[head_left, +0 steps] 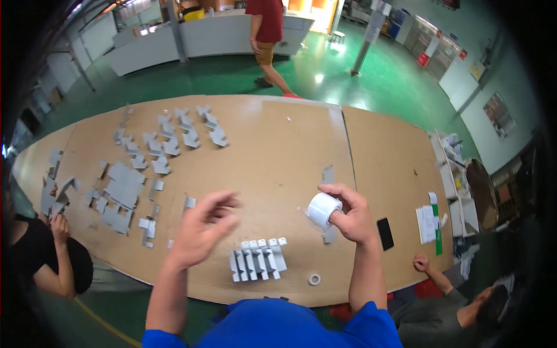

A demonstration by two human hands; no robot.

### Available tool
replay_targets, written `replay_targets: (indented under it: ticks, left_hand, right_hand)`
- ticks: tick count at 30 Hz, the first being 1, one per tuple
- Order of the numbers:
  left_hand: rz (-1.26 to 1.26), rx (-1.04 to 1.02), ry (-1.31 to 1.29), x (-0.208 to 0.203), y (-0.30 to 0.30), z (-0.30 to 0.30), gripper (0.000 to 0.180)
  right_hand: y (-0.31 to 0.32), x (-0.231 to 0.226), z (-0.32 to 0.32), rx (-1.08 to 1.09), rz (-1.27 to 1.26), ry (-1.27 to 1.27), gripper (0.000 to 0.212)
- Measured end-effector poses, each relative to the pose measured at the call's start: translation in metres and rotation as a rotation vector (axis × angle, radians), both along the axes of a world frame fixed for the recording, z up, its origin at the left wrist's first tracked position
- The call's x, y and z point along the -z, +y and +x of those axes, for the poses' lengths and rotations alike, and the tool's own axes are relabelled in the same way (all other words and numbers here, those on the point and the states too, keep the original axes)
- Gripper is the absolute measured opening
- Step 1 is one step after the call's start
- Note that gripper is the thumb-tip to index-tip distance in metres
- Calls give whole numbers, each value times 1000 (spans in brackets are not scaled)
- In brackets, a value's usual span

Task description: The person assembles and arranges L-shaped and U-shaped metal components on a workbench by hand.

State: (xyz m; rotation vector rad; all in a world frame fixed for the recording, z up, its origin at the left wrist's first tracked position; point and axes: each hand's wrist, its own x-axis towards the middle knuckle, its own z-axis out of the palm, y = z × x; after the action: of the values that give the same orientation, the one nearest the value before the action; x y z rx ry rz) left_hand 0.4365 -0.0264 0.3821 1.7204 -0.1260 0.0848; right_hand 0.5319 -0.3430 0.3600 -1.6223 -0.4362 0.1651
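Note:
My right hand (355, 218) grips a wide white roll of tape (323, 210), thumb and fingers around its side, above the table (278, 168). A thin, translucent edge shows at the roll's left. To the left my left hand (208, 227) hovers with its fingers apart and slightly blurred; nothing shows in it. Between and below the hands stands a row of several folded grey pieces (257, 262) with small white tabs along their far side. Partly hidden beneath the roll and right hand lies a narrow grey piece (328, 174). A small white ring-shaped roll (314, 279) rests near the table's front edge.
Several folded grey pieces (169, 139) and flat grey sheets (123, 185) lie on the left. A black phone (385, 234) and papers (426, 225) are on the right. One co-worker (46, 249) handles grey parts at left; another (458, 307) sits at right; a person (266, 40) walks behind.

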Motion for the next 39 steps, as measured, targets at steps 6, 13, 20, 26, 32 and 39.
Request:
replay_targets:
  ticks: [6, 13, 20, 26, 32, 39]
  left_hand:
    - [-617, 371, 524, -15, -33, 29, 66]
    - [-567, 322, 417, -10, -39, 34, 56]
    - [-166, 104, -102, -6, -38, 25, 53]
    - [106, -30, -456, 0, -45, 25, 47]
    - [266, -112, -588, 11, -28, 20, 27]
    - [-707, -182, -54, 24, -4, 18, 9]
  right_hand:
    - [68, -50, -4, -11, -159, -687, 47]
    - [77, -41, -7, 8, -218, -674, 52]
    - [56, -68, -13, -361, 25, 114, 53]
    - [77, -56, 1, -322, -180, 165, 46]
    - [103, -39, 8, -236, -119, 164, 41]
    - [110, -42, 18, -387, -254, 190, 41]
